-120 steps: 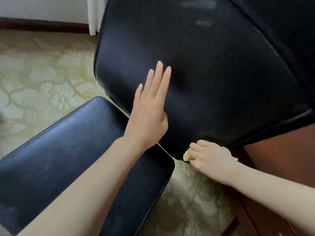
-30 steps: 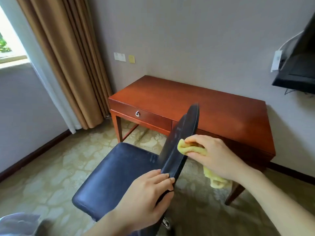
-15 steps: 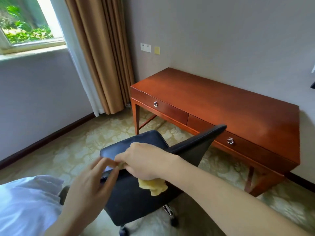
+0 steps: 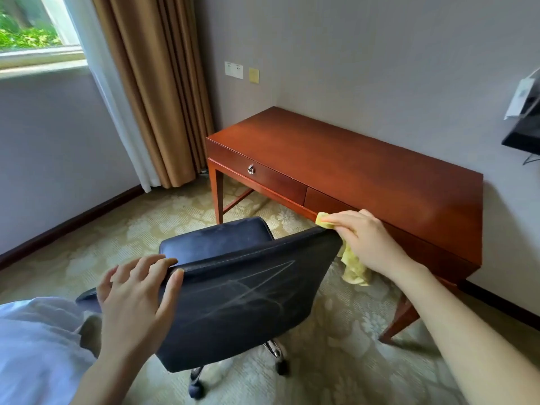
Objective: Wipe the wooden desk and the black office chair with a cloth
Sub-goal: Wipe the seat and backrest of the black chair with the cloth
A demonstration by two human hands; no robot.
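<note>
Yellow cloth [image 4: 352, 266] in right hand [image 4: 365, 241].

Tan curtains [image 4: 152, 92] hang beside a white sheer [image 4: 115, 112] at the window [image 4: 32, 27] — greenery shows outside. Patterned beige carpet [image 4: 336, 361] covers the floor. White wall switches [image 4: 233, 70] sit just beside a yellow plate [image 4: 253, 75] — well apart, a dark screen [image 4: 523, 133] hangs at the right edge.
</note>
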